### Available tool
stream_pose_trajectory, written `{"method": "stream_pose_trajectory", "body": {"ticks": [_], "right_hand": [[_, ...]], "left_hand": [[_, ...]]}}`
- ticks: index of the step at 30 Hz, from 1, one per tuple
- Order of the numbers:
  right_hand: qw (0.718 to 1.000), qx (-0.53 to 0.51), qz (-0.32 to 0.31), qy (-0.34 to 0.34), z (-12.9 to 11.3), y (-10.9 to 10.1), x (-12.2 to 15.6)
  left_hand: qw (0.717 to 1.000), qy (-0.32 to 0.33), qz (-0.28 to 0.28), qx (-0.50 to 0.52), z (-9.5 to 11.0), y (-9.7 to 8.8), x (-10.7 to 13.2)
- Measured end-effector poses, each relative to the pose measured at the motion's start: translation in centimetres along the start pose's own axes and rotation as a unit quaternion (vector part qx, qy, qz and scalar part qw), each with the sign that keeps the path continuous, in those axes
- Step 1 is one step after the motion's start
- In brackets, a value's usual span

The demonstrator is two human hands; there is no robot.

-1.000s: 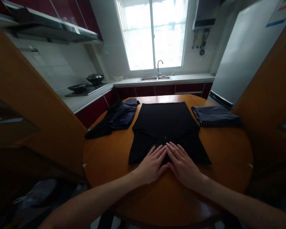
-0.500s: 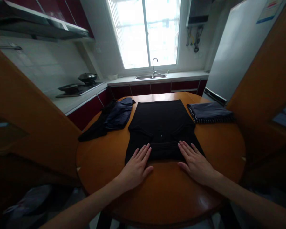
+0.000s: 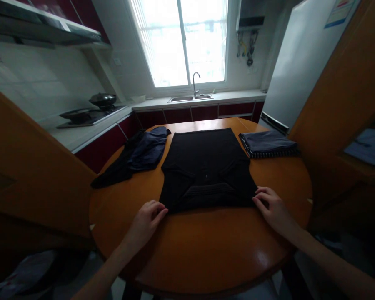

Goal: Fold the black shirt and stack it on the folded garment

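Observation:
A black top (image 3: 206,154) lies spread flat on the round wooden table (image 3: 200,250), with a thicker band across its near part and a tiny pale mark in the middle. My left hand (image 3: 148,221) is closed, its thumb and fingers pinching the near left corner of the top. At the near right corner my right hand (image 3: 271,210) pinches the cloth in the same way. Both forearms reach in from the bottom of the view.
Dark blue and black clothes (image 3: 146,152) lie loosely at the table's left. A folded grey garment pile (image 3: 268,143) sits at the right. Beyond are a counter with a sink (image 3: 190,98), a stove with pans (image 3: 90,112) and a fridge (image 3: 303,62).
My hands have moved apart, from lying flat on the top's near band to pinching its two near corners. The view has shifted slightly to the right.

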State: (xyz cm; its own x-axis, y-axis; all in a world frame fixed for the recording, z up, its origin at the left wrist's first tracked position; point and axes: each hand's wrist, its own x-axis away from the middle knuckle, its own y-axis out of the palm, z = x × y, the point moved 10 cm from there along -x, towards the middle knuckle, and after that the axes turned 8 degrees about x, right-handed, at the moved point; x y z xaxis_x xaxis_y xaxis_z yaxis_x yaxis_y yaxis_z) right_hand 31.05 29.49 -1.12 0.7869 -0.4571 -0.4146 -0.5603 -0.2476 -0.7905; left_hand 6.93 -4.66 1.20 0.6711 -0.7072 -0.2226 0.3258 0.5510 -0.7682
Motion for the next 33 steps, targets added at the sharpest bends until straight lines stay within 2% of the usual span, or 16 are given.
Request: {"method": "stream_pose_trajectory", "body": {"ticks": [6,15,23,29,33], "right_hand": [[1.0,-0.016,-0.003,0.0,0.6,0.0,0.2],[0.994,0.107,0.018,-0.031,0.7,0.1,0.2],[0.99,0.13,0.032,-0.047,1.1,0.2,0.1],[0.994,0.1,0.032,-0.041,0.7,0.1,-0.1],[0.994,0.088,0.035,-0.045,0.9,0.1,-0.3]], "left_hand": [[1.0,-0.011,0.003,0.025,-0.1,0.0,0.2],[0.998,-0.03,0.049,-0.035,-2.0,-0.6,0.3],[0.996,-0.028,0.072,-0.05,-2.2,-0.5,0.4],[0.999,0.004,0.039,-0.014,-1.0,0.0,0.2],[0.999,0.005,0.038,-0.032,-1.2,0.4,-0.1]]}}
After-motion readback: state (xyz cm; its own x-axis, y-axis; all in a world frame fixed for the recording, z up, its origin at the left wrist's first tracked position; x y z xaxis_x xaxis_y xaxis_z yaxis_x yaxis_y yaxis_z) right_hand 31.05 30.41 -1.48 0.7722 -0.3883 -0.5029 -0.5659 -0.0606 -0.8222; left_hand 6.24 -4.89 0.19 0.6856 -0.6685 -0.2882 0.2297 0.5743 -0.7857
